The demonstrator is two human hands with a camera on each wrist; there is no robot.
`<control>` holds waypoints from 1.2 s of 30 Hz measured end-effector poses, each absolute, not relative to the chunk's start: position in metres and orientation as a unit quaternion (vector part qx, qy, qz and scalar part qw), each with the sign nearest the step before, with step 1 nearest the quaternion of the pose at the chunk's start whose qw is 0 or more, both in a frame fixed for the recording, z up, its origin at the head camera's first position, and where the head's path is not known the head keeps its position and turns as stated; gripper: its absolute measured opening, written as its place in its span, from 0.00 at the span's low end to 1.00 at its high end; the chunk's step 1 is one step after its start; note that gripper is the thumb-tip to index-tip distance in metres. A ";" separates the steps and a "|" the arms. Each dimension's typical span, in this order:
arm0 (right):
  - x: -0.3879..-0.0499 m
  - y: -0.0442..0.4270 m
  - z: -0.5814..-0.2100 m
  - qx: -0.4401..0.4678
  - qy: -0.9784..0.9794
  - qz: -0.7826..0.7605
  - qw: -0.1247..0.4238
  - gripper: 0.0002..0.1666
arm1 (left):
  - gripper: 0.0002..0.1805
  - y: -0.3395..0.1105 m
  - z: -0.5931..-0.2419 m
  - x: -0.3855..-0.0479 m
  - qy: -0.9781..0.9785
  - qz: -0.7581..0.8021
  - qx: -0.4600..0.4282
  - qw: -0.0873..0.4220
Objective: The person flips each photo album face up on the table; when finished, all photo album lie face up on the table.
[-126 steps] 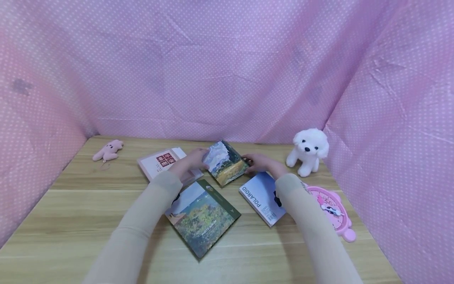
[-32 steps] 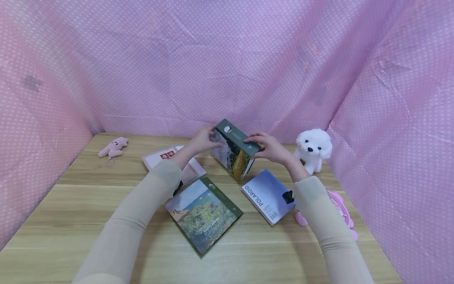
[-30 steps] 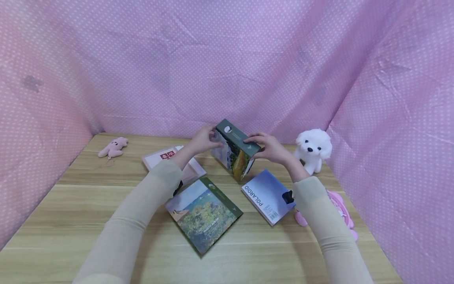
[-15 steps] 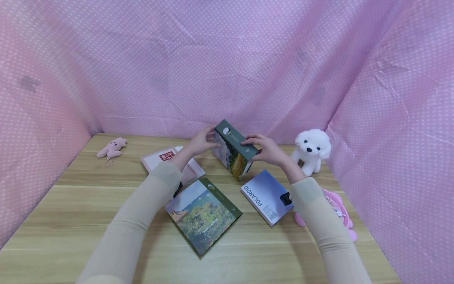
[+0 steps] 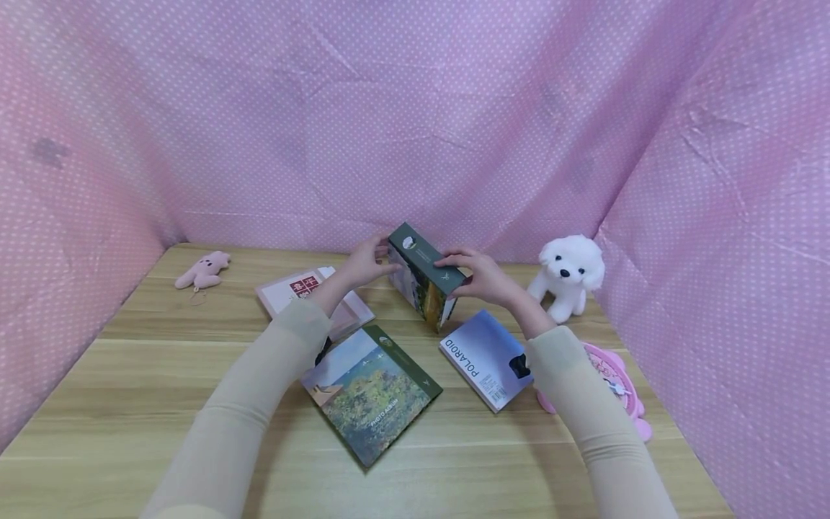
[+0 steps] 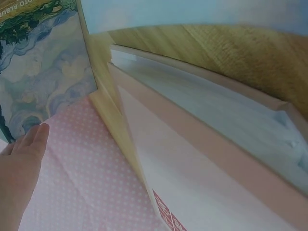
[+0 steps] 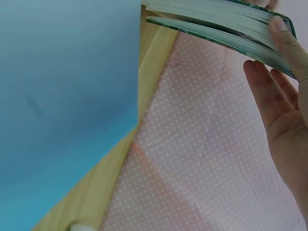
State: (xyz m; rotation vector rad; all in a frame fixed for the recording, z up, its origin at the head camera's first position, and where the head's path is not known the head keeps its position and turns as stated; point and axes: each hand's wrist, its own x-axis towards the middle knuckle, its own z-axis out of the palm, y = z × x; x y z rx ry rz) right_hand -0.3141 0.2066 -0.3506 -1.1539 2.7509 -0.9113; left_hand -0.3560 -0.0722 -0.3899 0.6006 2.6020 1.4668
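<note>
A thick photo album [image 5: 424, 263] with a painted landscape cover stands on edge near the back of the table, its dark green spine upward. My left hand [image 5: 363, 265] holds its left end, thumb against the cover; in the left wrist view, fingers of the left hand [image 6: 24, 168] touch the swirling sky picture. At the other end, my right hand [image 5: 488, 277] grips the spine corner. The right wrist view has this hand's thumb on the page edges of the album [image 7: 216, 29], fingers at the spine side. Parts of the left fingers are hidden behind the album.
A second photo album [image 5: 376, 396] lies flat in front. Right of it is a blue-white POLAROID book [image 5: 480, 357]; behind my left forearm, a pale pink case [image 5: 275, 292] with red characters. A plush dog [image 5: 570, 270], pink clock [image 5: 612, 375] and pink plush toy [image 5: 204, 270] stand around.
Four seconds ago the held album lay flat, cover up; now it is raised on edge, spine up. Over the last second both hands and the album have shifted slightly left and lower.
</note>
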 end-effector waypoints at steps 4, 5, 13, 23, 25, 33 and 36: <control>-0.313 0.206 -0.353 -0.369 0.880 -0.299 0.016 0.35 | 0.44 -0.072 -0.390 -0.356 0.855 0.481 0.189 0.050; -0.313 0.205 -0.353 -0.369 0.879 -0.301 0.017 0.35 | 0.44 -0.072 -0.390 -0.356 0.854 0.482 0.187 0.050; -0.310 0.202 -0.361 -0.362 0.881 -0.305 0.021 0.35 | 0.43 -0.074 -0.390 -0.354 0.854 0.485 0.185 0.040; -0.305 0.197 -0.365 -0.365 0.873 -0.320 0.036 0.36 | 0.43 -0.075 -0.386 -0.350 0.858 0.480 0.179 0.029; -0.304 0.196 -0.366 -0.365 0.871 -0.326 0.039 0.37 | 0.43 -0.076 -0.387 -0.351 0.858 0.481 0.179 0.030; -0.305 0.195 -0.372 -0.365 0.846 -0.382 0.064 0.46 | 0.42 -0.080 -0.390 -0.351 0.852 0.492 0.179 0.031; -0.306 0.195 -0.376 -0.365 0.838 -0.399 0.074 0.47 | 0.43 -0.082 -0.390 -0.350 0.849 0.494 0.182 0.031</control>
